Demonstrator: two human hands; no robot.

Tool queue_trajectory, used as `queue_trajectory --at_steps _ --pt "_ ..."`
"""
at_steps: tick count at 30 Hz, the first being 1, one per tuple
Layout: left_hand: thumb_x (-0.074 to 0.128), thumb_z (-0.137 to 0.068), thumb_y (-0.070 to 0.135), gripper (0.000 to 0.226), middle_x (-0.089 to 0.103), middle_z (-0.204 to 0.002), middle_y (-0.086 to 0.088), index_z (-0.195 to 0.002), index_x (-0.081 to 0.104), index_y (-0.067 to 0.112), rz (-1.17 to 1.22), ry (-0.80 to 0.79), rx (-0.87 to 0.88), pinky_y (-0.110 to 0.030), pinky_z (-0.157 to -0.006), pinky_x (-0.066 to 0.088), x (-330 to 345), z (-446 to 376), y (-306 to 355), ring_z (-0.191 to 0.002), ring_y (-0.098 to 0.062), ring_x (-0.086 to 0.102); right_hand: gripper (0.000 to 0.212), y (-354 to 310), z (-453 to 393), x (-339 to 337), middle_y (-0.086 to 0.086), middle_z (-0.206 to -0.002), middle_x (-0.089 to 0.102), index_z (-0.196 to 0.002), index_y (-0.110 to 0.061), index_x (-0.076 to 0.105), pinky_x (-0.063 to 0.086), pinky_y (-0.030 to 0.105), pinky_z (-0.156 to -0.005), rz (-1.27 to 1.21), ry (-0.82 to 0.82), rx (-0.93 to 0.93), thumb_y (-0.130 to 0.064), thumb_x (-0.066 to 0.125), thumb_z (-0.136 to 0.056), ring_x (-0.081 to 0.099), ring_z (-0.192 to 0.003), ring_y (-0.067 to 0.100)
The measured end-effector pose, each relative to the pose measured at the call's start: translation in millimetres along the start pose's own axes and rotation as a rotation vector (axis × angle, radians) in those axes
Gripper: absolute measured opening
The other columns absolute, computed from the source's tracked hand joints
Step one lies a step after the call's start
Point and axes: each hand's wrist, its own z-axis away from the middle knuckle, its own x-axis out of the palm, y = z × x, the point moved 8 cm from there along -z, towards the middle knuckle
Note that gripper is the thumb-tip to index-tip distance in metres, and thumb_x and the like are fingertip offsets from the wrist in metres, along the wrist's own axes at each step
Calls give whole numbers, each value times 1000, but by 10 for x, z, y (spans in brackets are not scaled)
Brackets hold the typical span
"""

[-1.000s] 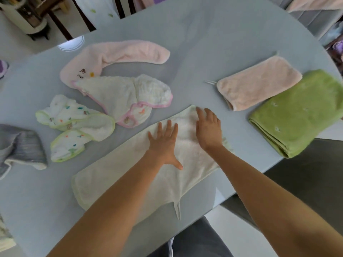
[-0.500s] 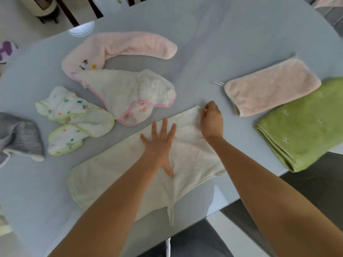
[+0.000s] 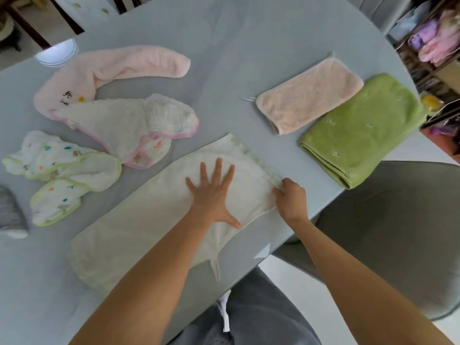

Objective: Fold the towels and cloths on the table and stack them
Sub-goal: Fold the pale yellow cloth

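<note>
Cream terry, that long towel (image 3: 159, 220) lies slantwise near the table's front edge, and the left hand (image 3: 214, 195) lies flat on it, fingers spread wide. The right hand (image 3: 291, 200) pinches the towel's right-hand edge, fingers curled on the cloth. Just beyond, a pink-trimmed white cloth (image 3: 129, 128) sits crumpled, partly over a long pink towel (image 3: 117, 68). To the left, a green-edged printed cloth (image 3: 59, 175) lies bunched, with a grey cloth (image 3: 11, 215) at the frame's edge. Off right, a folded peach cloth (image 3: 308, 95) touches a folded green towel (image 3: 361, 130) near the grey table's (image 3: 249, 46) rim.
</note>
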Motion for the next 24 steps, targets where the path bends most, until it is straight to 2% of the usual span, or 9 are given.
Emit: queue_trajectory --at_steps 2,4,5,7,9,11,15,19,24 --pt "65 -38 87 149 -32 -153 0 -144 -26 36 25 26 -10 -76 -100 3 0 -4 -11 -140 -44 -22 17 76 -30 -154 6 -65 46 -76 -5 42 28 32 -54 20 86 19 -3 48 -91 46 -65 30" --pt "59 -40 90 144 -32 -153 2 -144 -25 37 46 25 -17 -74 -101 2 24 2 -1 -140 -41 -22 12 64 -5 -188 6 -70 47 -80 -5 43 29 32 -54 40 131 25 -2 46 -91 48 -68 33" --pt "55 -43 92 140 -31 -153 2 -145 -24 36 65 36 -17 -73 -103 3 21 9 3 -141 -40 -22 3 17 38 -178 10 -80 51 -87 -3 46 33 33 -58 57 149 17 -1 47 -89 51 -75 35" --pt "47 -57 90 125 -24 -156 1 -148 -16 32 141 145 1 -70 -106 8 -53 77 -18 -144 -36 -16 25 -149 179 -122 17 -108 54 -109 -2 51 40 40 -74 205 245 -112 -3 55 -84 52 -95 37" --pt "37 -75 81 103 -7 -160 -4 -152 0 24 147 377 37 -66 -109 16 -174 221 -101 -146 -33 -5 44 -400 317 37 17 -130 50 -127 -6 48 38 45 -93 367 280 -341 -15 59 -85 46 -116 37" --pt "25 -86 71 87 8 -159 -9 -152 13 15 94 528 -14 -62 -111 21 -129 419 -325 -146 -31 6 50 -702 422 362 16 -146 38 -141 -11 39 26 43 -108 416 165 -583 -25 49 -94 34 -135 35" --pt "15 -87 73 87 12 -158 -12 -152 14 15 74 465 -274 -66 -110 13 350 694 -756 -144 -38 12 56 -970 460 983 11 -156 21 -149 -17 27 12 46 -117 518 -77 -818 -41 28 -99 16 -144 31" --pt "16 -86 75 85 10 -159 -8 -153 13 23 106 466 -389 -68 -107 7 587 866 -971 -144 -39 11 60 -808 309 1102 3 -160 6 -152 -27 13 5 49 -118 650 -89 -766 -54 15 -98 2 -147 26" --pt "9 -86 74 85 4 -160 -8 -153 4 23 245 446 -645 -71 -107 5 852 1172 -1490 -144 -42 5 63 -482 94 813 3 -159 -11 -151 -30 -7 -2 52 -117 701 -4 -517 -56 13 -97 -12 -146 29"
